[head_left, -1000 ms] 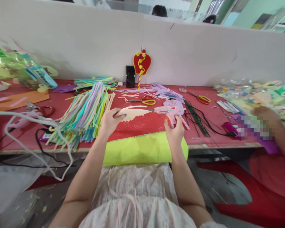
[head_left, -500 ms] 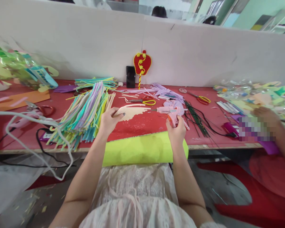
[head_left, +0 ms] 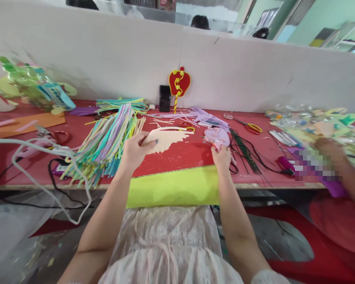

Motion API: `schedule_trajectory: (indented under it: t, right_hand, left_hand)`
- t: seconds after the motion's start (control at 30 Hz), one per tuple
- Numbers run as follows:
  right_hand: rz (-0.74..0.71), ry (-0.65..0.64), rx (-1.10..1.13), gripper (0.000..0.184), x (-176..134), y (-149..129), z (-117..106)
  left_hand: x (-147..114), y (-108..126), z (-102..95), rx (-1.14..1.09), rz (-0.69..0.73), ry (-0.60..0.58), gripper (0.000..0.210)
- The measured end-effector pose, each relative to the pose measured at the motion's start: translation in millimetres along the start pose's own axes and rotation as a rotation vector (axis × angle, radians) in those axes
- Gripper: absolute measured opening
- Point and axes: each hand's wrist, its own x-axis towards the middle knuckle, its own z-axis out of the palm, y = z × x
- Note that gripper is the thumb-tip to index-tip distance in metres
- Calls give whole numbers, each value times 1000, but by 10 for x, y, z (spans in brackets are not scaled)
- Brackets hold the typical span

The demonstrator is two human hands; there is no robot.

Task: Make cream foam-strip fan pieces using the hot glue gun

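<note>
My left hand (head_left: 137, 152) pinches a cream, wing-shaped piece (head_left: 164, 140) between thumb and fingers. It looks built of strips side by side, with a smooth upper edge and a jagged lower one. My right hand (head_left: 223, 157) is closed around a pink hot glue gun (head_left: 215, 144), mostly hidden by the fingers; a bit of its orange trigger shows. Just behind the gun lies a crumpled lilac round thing (head_left: 220, 135). A rolled yellow-green sheet (head_left: 173, 187) lies along the table's front edge, below both hands.
A bundle of pastel pipe cleaners (head_left: 106, 142) lies left. Behind are yellow-handled scissors (head_left: 189, 128), lilac strips (head_left: 208, 118), a phone (head_left: 165, 98) and a red apple-shaped ornament (head_left: 179, 83). Dark green stems (head_left: 245, 154) and a black cable lie right. Another person's hand (head_left: 328, 152) works far right.
My right hand has moved slightly right with the glue gun, and its nozzle has turned away from the cream piece. That piece has shifted a little to the right, now covering part of the scissors.
</note>
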Motion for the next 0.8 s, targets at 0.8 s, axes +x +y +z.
schedule_trajectory:
  t: [0.8]
  right_hand:
    - [-626, -455, 667, 33, -371, -1157, -905]
  left_hand:
    - [-41, -308, 189, 161, 20, -222, 22]
